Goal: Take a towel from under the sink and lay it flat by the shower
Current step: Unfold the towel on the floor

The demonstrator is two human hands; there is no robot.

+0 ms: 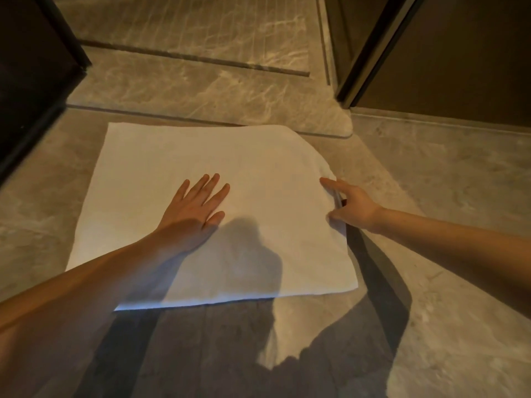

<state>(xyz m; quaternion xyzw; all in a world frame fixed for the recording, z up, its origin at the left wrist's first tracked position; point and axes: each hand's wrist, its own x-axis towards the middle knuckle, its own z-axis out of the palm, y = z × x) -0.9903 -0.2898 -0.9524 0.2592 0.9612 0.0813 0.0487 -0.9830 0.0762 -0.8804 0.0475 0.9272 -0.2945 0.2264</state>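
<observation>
Nearest you, at 6 o'clock, your own shadow [250,254] falls across the grey marbled stone floor [445,196] and over the near hem of the white rectangular cloth towel [258,168], which lies spread on that floor in the middle of the view. Its near edge looks straight, while the corner at 2 o'clock is rounded over and not squared out. Your left hand [195,208] lies palm down on the towel a little to 9 o'clock of its centre, its fingers straight and fanned, grasping nothing. It looks placed as an anchor, so the cloth does not slide while the other side is adjusted. Your right hand [350,208] is at the 3 o'clock edge with forefinger and thumb spread on top of the hem. The other fingers are hidden at the edge, so you cannot tell whether they grip the cloth or only touch it. That hand is probably there to draw the slack corner outward. Beyond the towel's far edge, at 12 o'clock, runs the raised pale stone kerb of the shower [201,90], just beside the cloth, so the spot fits the task. A dark cabinet side [28,67] crowds 10 o'clock and a dark brown door panel [459,53] stands at 2 o'clock. Neither touches the towel.
</observation>
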